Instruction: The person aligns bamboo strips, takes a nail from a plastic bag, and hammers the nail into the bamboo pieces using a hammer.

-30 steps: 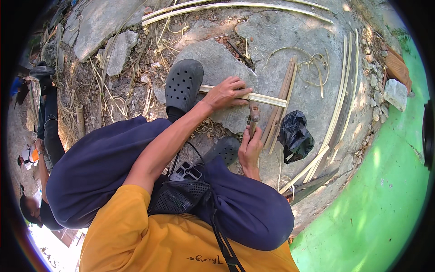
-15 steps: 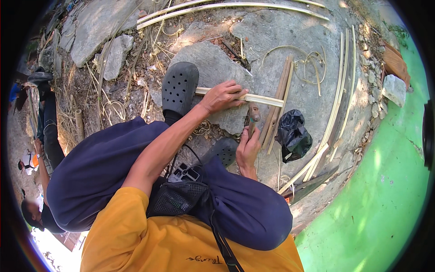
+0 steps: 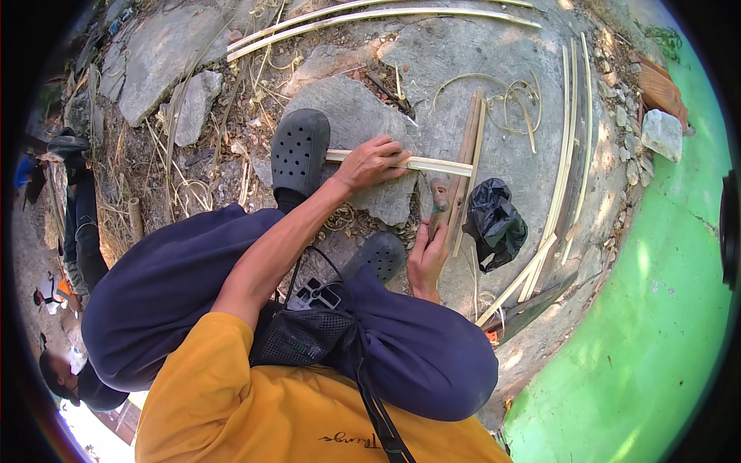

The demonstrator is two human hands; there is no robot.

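My left hand (image 3: 373, 163) grips a short bundle of pale wooden strips (image 3: 438, 164), pressing it over a flat grey stone (image 3: 351, 116). One end of the strips lies by my left clog (image 3: 301, 152); the other reaches across brown wooden slats (image 3: 468, 139) on the ground. Below the strips, my right hand (image 3: 427, 258) is closed round the handle of a hammer (image 3: 440, 194). The hammer's head points up and stands just apart from the strips. A crumpled black plastic bag (image 3: 495, 224) lies to the right of the hammer.
Long pale strips (image 3: 566, 154) run along the right side, and more long strips (image 3: 386, 15) lie at the far edge. A curled thin strip (image 3: 509, 96) rests on the concrete. Beyond the rubble is a green surface (image 3: 617, 332). Another person (image 3: 77, 378) is at the left.
The hammer head has shifted slightly down and right, a little further from the strips. My left hand keeps its grip on the strips. The whole view has shifted slightly.
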